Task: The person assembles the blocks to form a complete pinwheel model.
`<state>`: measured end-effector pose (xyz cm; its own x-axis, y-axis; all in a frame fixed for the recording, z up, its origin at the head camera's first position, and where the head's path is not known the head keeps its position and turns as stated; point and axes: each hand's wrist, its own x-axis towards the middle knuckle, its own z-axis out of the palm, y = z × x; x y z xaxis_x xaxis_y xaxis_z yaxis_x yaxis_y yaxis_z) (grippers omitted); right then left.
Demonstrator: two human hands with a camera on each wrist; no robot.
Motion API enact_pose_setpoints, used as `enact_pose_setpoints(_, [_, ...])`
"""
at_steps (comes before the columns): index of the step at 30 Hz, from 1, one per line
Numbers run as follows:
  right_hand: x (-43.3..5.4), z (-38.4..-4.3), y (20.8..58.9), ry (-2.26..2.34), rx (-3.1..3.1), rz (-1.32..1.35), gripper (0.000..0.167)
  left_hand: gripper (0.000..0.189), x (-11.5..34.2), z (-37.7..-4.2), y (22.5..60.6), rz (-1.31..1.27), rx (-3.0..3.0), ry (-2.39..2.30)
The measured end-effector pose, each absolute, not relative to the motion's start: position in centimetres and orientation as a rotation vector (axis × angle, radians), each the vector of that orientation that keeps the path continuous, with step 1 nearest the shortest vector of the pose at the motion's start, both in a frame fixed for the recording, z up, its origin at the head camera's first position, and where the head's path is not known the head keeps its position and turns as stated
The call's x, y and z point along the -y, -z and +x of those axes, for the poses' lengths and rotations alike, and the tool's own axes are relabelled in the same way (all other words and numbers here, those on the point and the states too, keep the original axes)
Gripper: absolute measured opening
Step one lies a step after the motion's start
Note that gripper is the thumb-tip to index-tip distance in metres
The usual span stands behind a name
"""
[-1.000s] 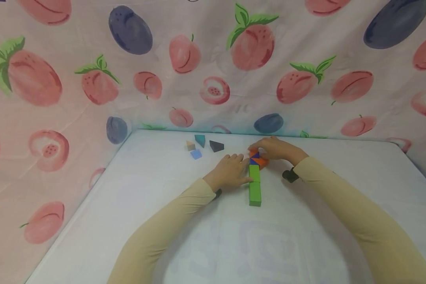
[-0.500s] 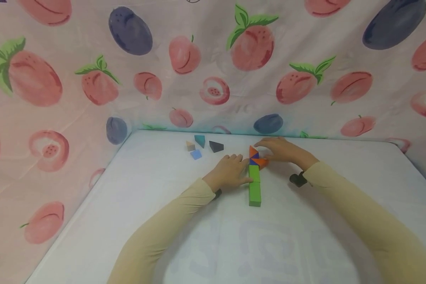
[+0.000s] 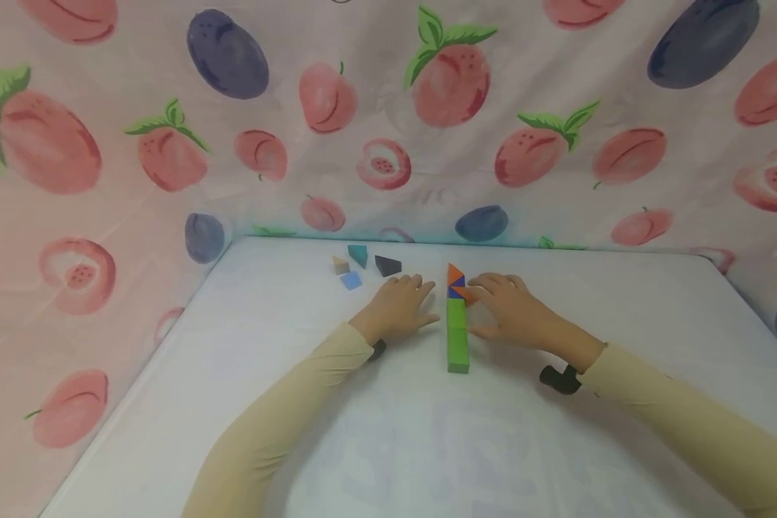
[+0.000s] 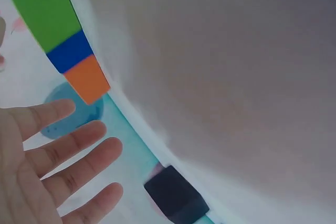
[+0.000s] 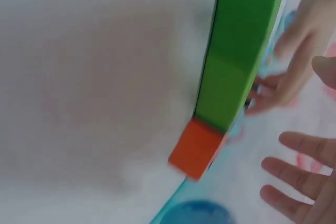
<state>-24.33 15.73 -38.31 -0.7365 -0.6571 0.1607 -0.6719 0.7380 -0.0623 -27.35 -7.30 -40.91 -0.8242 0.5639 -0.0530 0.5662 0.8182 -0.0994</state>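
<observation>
Two green blocks (image 3: 457, 345) lie end to end on the table in the head view. At their far end sit blue and orange triangular blocks (image 3: 455, 275), and another orange block (image 3: 469, 293) juts out to the right. My left hand (image 3: 398, 306) hovers left of the row, fingers spread and apart from it. On the other side is my right hand (image 3: 508, 309), its fingers extended close to the jutting orange block and the green side. Both wrist views show straight, separated fingers, with the green block (image 5: 241, 40) beside the right hand.
Back left of the row lie a dark grey block (image 3: 388, 265), a teal block (image 3: 358, 255), a natural wood block (image 3: 340, 265) and a light blue block (image 3: 351, 280). A fruit-print cloth (image 3: 337, 173) hangs behind the white table (image 3: 388, 446).
My left hand has drawn back leftward off the blocks. My right hand let go of the far orange block and came nearer along the row's right side. The blocks look unmoved.
</observation>
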Motion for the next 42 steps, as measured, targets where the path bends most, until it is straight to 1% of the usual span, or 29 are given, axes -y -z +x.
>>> enact_pose_setpoints(3, [-15.2, -23.0, 38.7, -0.143, 2.799, 1.102, 0.065, 0.066, 8.1, -27.5, 41.0, 0.912, -2.994, 0.172])
enact_pose_setpoints(6, [-15.1, -22.3, 39.1, -0.117, 2.782, 1.114, 0.067, 0.063, 8.4, -27.5, 41.1, 0.95, -3.001, 0.173])
enact_pose_setpoints(11, [-15.6, -22.4, 39.5, -0.132, 2.795, 1.113, 0.063, 0.058, 7.7, -26.4, 40.8, 1.078, -2.956, 0.206])
enact_pose_setpoints(14, [-15.7, -22.4, 39.6, -0.158, 2.81, 1.115, 0.062, 0.059, 7.1, -26.0, 40.7, 1.116, -2.934, 0.212])
enact_pose_setpoints(26, [-15.1, -22.0, 40.2, -0.113, 2.839, 1.15, 0.062, 0.058, 6.9, -25.9, 40.7, 1.094, -2.945, 0.218])
enact_pose_setpoints(34, [-15.2, -21.9, 40.4, -0.149, 2.712, 1.297, 0.051, 0.057, 8.5, -26.2, 40.5, 1.044, -2.989, 0.214])
enact_pose_setpoints(42, [-15.4, -21.9, 41.0, -0.191, 2.618, 1.373, 0.048, 0.054, 11.9, -27.8, 39.6, 0.985, -3.105, 0.076])
